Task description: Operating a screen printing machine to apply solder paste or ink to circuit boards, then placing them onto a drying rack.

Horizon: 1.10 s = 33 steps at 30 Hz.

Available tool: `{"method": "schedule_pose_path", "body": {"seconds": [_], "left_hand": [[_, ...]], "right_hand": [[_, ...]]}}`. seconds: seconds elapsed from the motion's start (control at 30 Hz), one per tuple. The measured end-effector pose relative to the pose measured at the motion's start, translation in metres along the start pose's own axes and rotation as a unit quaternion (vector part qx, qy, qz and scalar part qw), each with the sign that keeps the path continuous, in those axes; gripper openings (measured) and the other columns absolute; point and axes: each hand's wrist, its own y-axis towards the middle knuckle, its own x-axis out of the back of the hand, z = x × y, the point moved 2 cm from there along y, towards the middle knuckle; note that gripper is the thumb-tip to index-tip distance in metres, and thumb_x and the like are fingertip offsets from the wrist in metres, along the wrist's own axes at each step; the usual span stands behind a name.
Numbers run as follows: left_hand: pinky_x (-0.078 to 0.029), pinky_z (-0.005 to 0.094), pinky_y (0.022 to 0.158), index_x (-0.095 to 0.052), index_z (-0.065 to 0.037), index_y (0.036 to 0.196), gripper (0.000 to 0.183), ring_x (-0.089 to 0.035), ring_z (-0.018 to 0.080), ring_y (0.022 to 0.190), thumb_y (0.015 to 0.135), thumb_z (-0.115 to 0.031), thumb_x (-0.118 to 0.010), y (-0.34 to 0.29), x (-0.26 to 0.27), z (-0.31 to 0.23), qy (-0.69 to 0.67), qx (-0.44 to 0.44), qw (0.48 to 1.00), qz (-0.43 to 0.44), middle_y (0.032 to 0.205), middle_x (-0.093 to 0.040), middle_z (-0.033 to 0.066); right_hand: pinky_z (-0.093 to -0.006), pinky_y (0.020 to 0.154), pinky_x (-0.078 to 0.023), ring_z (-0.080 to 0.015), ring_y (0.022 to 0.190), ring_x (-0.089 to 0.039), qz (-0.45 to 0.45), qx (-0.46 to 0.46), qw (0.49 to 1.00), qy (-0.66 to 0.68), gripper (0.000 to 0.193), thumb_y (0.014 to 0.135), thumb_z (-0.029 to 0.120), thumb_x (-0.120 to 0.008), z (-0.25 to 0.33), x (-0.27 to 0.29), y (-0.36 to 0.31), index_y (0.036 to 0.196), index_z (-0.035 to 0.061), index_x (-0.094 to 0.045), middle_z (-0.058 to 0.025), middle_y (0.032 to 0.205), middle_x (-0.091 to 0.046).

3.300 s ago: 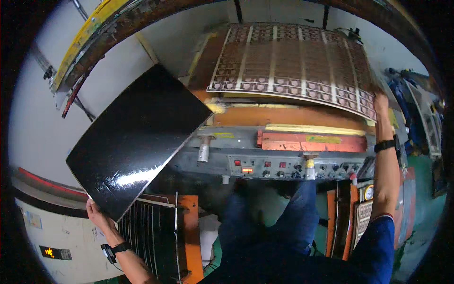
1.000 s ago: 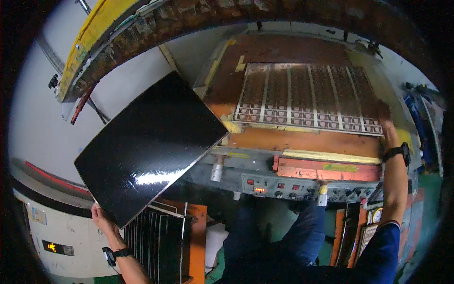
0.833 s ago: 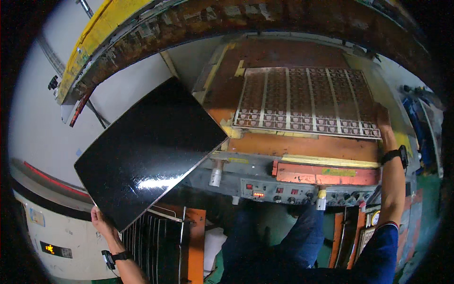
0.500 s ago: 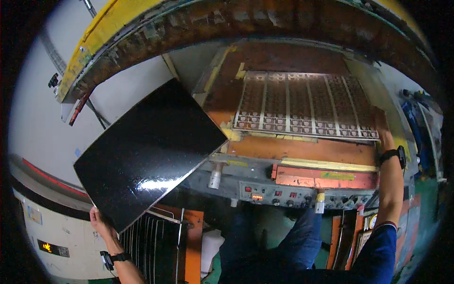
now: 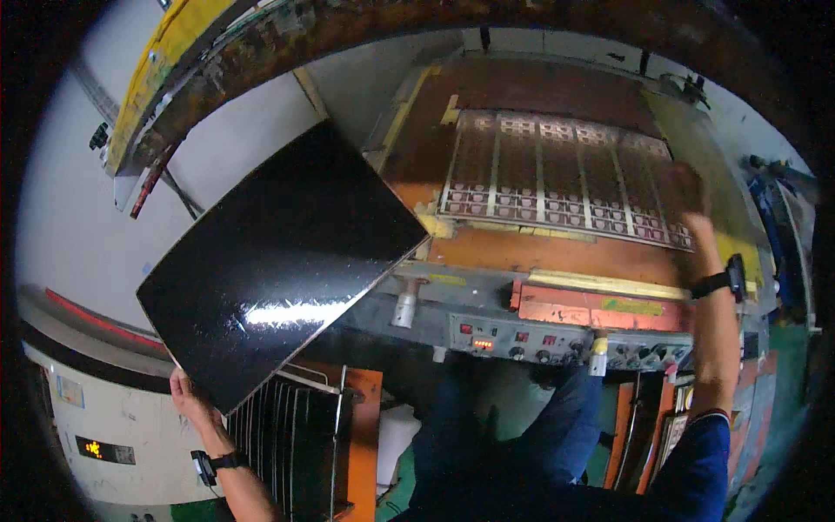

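My left hand is closed on the lower corner of a glossy black board. The board is tilted, with its right corner close to the machine bed's front left edge. On the bed lies a flat panel with rows of small repeated patterns and pale dividing strips. My right hand is at the panel's right edge, its fingers smeared and in shadow. Whether it grips the panel or only touches it, I cannot tell.
A yellow and brown frame arches overhead. Along the machine front is a control panel with knobs and a lit display. A wire rack stands below the black board, beside a cream cabinet. Boards stand at lower right.
The overhead frame sits higher in view, and the bed has shifted slightly up with the view. My right hand has moved a little up along the panel's edge. My left hand keeps the black board.
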Motion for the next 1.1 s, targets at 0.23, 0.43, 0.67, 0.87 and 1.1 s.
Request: {"method": "schedule_pose_path", "body": {"seconds": [0.23,0.43,0.67,0.87,1.1], "left_hand": [[-0.046,0.0293,0.079,-0.056,-0.004,0.096,0.012,-0.056,0.0146,0.085,0.092,-0.014,-0.051,-0.004,-0.015,-0.001,-0.011,-0.018,1.0,-0.018,0.094,-0.061,0.0058],[-0.043,0.0258,0.078,-0.057,-0.005,0.098,0.016,-0.054,0.0117,0.084,0.089,-0.017,-0.056,-0.014,0.0,-0.008,0.019,-0.036,0.998,-0.048,0.091,-0.059,0.0024],[-0.032,0.0182,0.058,-0.059,-0.005,0.095,0.012,-0.041,0.0037,0.066,0.089,-0.015,-0.057,-0.015,-0.024,-0.016,-0.008,-0.077,0.992,-0.096,0.078,-0.052,-0.005],[-0.027,0.0175,0.047,-0.061,-0.004,0.095,0.012,-0.038,0.001,0.053,0.089,-0.013,-0.057,-0.035,0.029,-0.02,0.066,-0.064,0.991,-0.099,0.065,-0.048,-0.0071],[-0.031,0.0312,0.099,-0.052,0.004,0.121,0.046,-0.046,0.0213,0.115,0.098,-0.032,-0.035,-0.104,0.068,-0.081,0.249,-0.109,0.962,0.014,0.123,-0.052,0.0143]], "right_hand": [[-0.0408,0.087,-0.045,-0.0344,0.098,-0.055,-0.069,0.456,0.812,0.359,0.033,0.077,0.002,-0.055,0.302,-0.001,-0.091,0.109,0.004,-0.059,-0.0166,0.1,-0.061],[-0.0409,0.092,-0.04,-0.0335,0.105,-0.052,-0.019,0.488,0.821,0.294,0.036,0.079,0.004,-0.051,0.333,-0.016,-0.089,0.115,0.0005,-0.055,-0.0189,0.108,-0.058],[-0.0334,0.105,-0.026,-0.0283,0.125,-0.04,0.24,0.251,0.726,0.593,0.058,0.093,0.042,-0.041,0.423,-0.027,-0.053,0.128,-0.0038,-0.045,-0.0193,0.132,-0.046],[-0.0317,0.111,-0.014,-0.0233,0.134,-0.024,0.337,0.215,0.531,0.747,0.073,0.093,0.053,-0.033,0.426,-0.014,-0.098,0.137,-0.0054,-0.029,-0.0132,0.145,-0.027],[-0.0338,0.111,-0.012,-0.0226,0.135,-0.022,0.306,0.221,0.552,0.743,0.07,0.093,0.053,-0.03,0.396,0.021,-0.191,0.136,-0.002,-0.032,-0.0127,0.145,-0.028]]}}
